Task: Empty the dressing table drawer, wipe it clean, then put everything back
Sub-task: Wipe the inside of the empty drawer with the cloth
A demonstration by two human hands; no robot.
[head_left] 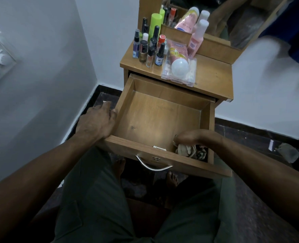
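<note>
Nearest, two bare forearms reach out over dark green striped shorts, with toes showing on the dim floor under the drawer. The drawer (155,120) is pulled well out of the dressing table (213,79); it is a shallow box of brown wood-grain board with a smooth, bare bottom, a curved metal handle (153,163) and a small lock on its front panel. The right hand (187,137) is bent down into the near right corner of the drawer, pressing on a crumpled pale cloth (190,150) with dark markings; the front panel and the wrist hide the fingers, so how tightly they close on the cloth cannot be told. The left hand (97,121) lies over the near left corner of the drawer, knuckles up, fingers draped loosely across the side wall, clasping nothing. Farther back, on the tabletop, a clear plastic box (179,72) with pale contents lies flat, and a pink tube (177,55) with a round white cap rests on top of it. A pink bottle (196,37) with a white cap leans against the mirror ledge. To the left stands a tight cluster of small bottles (149,48) with dark caps, and a tall lime-green can (155,23) behind them. The mirror (232,20) is cut off at the top and its reflection is murky. A switch plate on the left wall is blurred.
</note>
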